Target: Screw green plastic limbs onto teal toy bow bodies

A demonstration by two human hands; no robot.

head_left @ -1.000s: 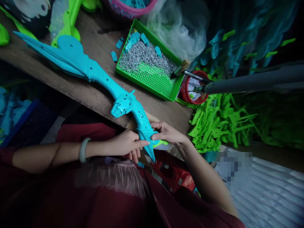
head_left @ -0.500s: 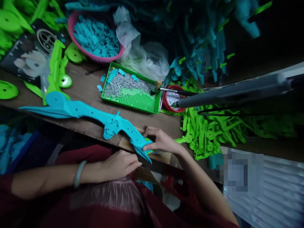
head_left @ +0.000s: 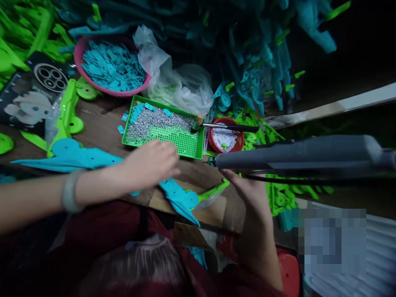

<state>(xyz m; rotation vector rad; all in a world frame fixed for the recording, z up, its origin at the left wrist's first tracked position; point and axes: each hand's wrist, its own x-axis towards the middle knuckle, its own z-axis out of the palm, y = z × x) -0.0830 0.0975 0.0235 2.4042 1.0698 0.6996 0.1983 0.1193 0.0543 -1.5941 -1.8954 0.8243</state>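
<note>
A blue toy bow-shaped plastic part (head_left: 74, 156) lies along the table's front edge, its middle hidden under my left hand (head_left: 151, 163). That hand hovers by the near side of a green tray (head_left: 202, 144) of small silver screws (head_left: 145, 123). Its fingers look bent but are smeared by motion. My right hand (head_left: 249, 189) is raised at the underside of a grey electric screwdriver (head_left: 291, 160); one digit stretches along its tip end, and the other fingers are hidden behind the tool. A green part (head_left: 213, 190) lies near the bow's right end.
A magnetic-tipped or brush-like black-handled tool (head_left: 229, 127) lies across the tray's right rim. Beyond are a pink basin (head_left: 82, 66) of blue pieces, plastic bags (head_left: 188, 84) and a red basket (head_left: 239, 142). Green parts (head_left: 280, 198) pile at right; blue parts (head_left: 247, 49) heap behind.
My left hand has risen from my lap towards the tray, over the bow part. The right hand has let go of the bow's right end and moved right to the screwdriver.
</note>
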